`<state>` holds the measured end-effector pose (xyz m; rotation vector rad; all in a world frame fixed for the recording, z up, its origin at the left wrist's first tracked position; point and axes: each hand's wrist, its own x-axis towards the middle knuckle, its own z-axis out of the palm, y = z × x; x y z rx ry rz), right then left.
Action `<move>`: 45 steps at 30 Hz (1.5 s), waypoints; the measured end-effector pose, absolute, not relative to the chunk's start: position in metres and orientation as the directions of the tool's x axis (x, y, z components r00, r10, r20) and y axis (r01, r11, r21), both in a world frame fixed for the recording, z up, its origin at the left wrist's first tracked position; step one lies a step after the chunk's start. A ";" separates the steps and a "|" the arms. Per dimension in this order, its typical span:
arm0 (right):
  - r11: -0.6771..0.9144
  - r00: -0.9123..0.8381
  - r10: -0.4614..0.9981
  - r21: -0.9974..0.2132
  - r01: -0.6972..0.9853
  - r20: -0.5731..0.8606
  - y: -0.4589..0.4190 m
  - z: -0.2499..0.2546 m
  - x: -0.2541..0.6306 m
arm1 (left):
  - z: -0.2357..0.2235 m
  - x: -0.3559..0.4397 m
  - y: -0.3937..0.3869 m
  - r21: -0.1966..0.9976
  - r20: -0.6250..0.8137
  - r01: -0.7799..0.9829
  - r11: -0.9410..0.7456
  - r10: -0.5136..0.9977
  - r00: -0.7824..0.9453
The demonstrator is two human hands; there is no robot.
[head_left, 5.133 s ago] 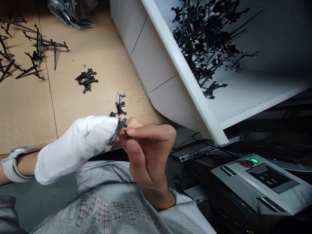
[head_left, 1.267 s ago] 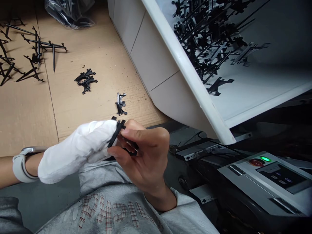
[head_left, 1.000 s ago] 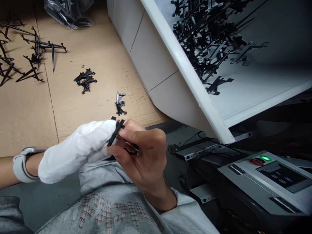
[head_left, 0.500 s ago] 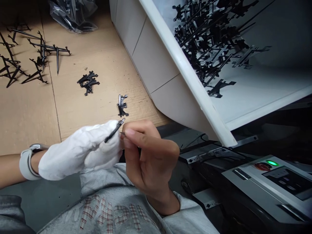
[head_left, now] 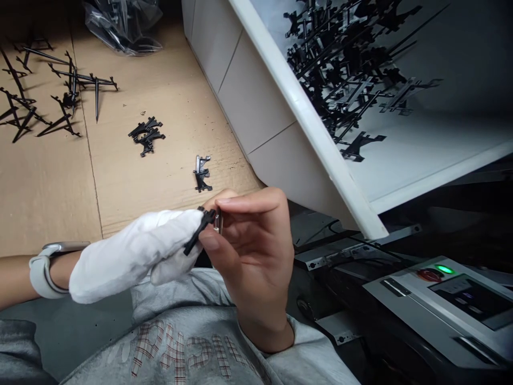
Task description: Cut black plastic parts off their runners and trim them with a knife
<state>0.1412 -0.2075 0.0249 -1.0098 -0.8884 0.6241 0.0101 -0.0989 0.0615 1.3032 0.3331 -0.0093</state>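
Observation:
My left hand, in a white glove, pinches a small black plastic part that slants up to the right. Bare and curled, my right hand meets it from the other side, thumb tip against the part's edge. Between its thumb and fingers shows a small shiny metal piece, partly hidden; its exact kind is unclear. Just beyond the hands, a black plastic bracket lies on the wooden table. Farther off sits a little cluster of similar black brackets.
At the right, a tilted white bin contains a tangle of black plastic parts. Thin black sprue pieces lie at the table's left, a clear plastic bag behind. A machine panel with a green light stands lower right.
My right hand has turned so its palm shows and its thumb sits lower, against the part. The shiny metal piece now stands upright. The gloved hand and its part have shifted slightly right.

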 end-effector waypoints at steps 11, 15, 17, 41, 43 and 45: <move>0.470 0.466 0.793 -0.881 -0.057 0.392 -0.205 0.024 0.144 | 0.060 0.013 -0.094 0.908 -0.239 0.160 0.388 0.166 0.957; 0.506 0.451 0.784 -0.860 -0.066 0.427 -0.203 0.025 0.145 | 0.056 0.012 -0.092 0.903 -0.229 0.153 0.400 0.148 0.962; 0.499 0.435 0.797 -0.863 -0.085 0.418 -0.203 0.024 0.147 | 0.055 0.012 -0.091 0.884 -0.275 0.207 0.419 0.108 0.955; 0.532 0.412 0.787 -0.843 -0.078 0.459 -0.201 0.013 0.151 | 0.056 0.009 -0.089 0.837 -0.357 0.295 0.461 0.050 0.933; 0.502 0.410 0.809 -0.858 -0.110 0.421 -0.203 0.013 0.153 | 0.058 0.007 -0.091 0.858 -0.364 0.294 0.421 0.094 0.927; 0.477 0.425 0.815 -0.872 -0.107 0.394 -0.207 0.013 0.154 | 0.058 0.007 -0.093 0.893 -0.325 0.240 0.381 0.176 0.929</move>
